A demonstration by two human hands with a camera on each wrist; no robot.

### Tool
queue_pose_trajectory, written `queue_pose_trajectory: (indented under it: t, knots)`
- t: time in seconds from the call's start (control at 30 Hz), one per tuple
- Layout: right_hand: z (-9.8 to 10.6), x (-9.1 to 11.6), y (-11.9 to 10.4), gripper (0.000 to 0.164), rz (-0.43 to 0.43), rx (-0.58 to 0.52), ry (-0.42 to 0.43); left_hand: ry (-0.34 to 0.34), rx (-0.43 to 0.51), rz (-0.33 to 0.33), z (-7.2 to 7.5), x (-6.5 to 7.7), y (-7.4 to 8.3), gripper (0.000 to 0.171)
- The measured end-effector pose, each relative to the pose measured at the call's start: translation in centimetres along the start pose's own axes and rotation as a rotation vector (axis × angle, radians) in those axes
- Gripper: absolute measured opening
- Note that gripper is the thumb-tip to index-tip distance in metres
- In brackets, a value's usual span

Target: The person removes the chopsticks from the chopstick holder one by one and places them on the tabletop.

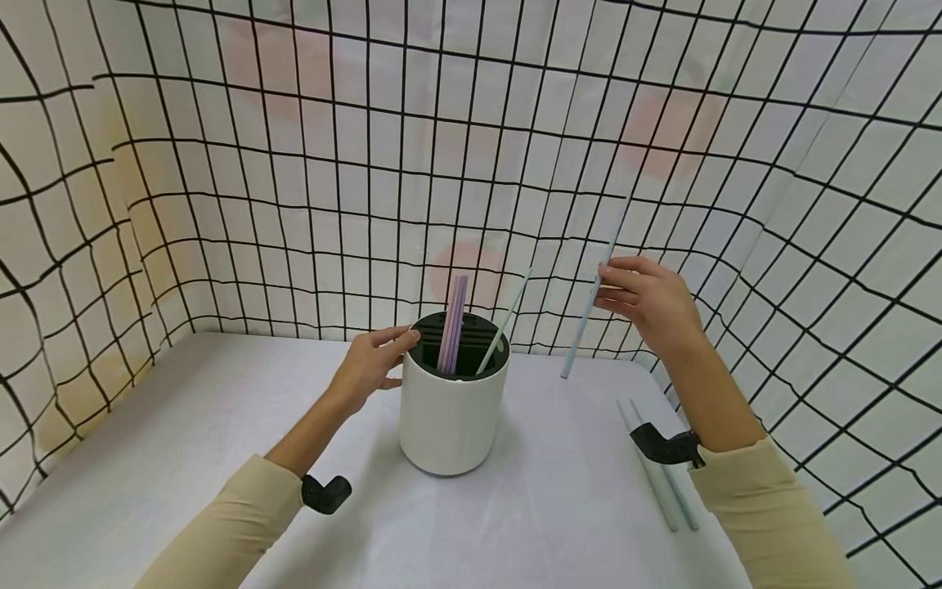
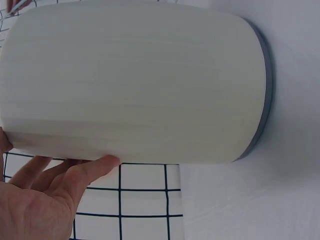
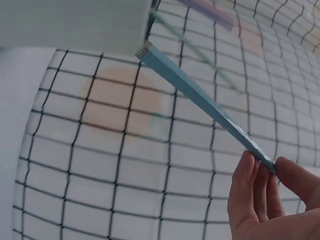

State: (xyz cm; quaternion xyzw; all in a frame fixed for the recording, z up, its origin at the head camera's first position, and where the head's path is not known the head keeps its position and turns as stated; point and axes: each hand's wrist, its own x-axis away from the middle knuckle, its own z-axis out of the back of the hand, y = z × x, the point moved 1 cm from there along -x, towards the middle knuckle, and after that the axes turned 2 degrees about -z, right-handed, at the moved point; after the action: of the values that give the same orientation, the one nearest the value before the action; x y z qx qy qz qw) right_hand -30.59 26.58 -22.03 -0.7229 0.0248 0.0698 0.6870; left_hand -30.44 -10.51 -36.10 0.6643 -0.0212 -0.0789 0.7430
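Observation:
A white cylindrical holder (image 1: 452,425) with a dark slotted insert stands upright at the middle of the table. Several purple chopsticks (image 1: 452,323) and a pale green chopstick (image 1: 504,321) lean in it. My left hand (image 1: 371,364) touches the holder's left side near the rim, thumb at the edge and fingers spread against the white wall (image 2: 135,85). To the right, my right hand (image 1: 648,303) pinches a light blue chopstick (image 3: 200,102) between thumb and fingertips near its thin upper part. Its thicker squarish end tilts down toward the holder, clear of the table in the head view.
Several pale chopsticks (image 1: 658,478) lie on the table at the right, partly hidden by the wrist camera (image 1: 666,444). A black wire grid (image 1: 324,188) closes off the back and both sides of the white tabletop (image 1: 221,425).

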Motion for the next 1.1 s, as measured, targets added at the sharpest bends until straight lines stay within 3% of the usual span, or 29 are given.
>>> queue_pose_trajectory:
  t: [0.2,0.4,0.6,0.7,0.87,1.1]
  knots:
    - [4.2,-0.3,3.0,0.033,-0.151,0.024,-0.011,0.002,-0.005,0.005,-0.1,0.1,0.1,0.061]
    - [8.4,-0.4,7.0,0.03,-0.256,0.132,-0.042,0.006,-0.009,-0.001,-0.1,0.1,0.2,0.06]
    - [11.9,-0.2,11.8,0.016,-0.369,0.157,-0.056,0.004,-0.003,0.001,0.0,0.1,0.2,0.061]
    - [13.3,0.1,14.2,0.006,-0.437,0.158,-0.042,0.004,0.0,0.004,-0.1,0.1,0.2,0.06]
    - [15.2,0.9,17.8,0.011,-0.523,0.191,-0.012,0.004,0.0,0.005,-0.2,0.2,0.3,0.06]
    - [16.8,1.9,21.4,0.006,-0.573,0.262,0.04,0.006,-0.006,-0.005,-0.1,0.1,0.3,0.06]
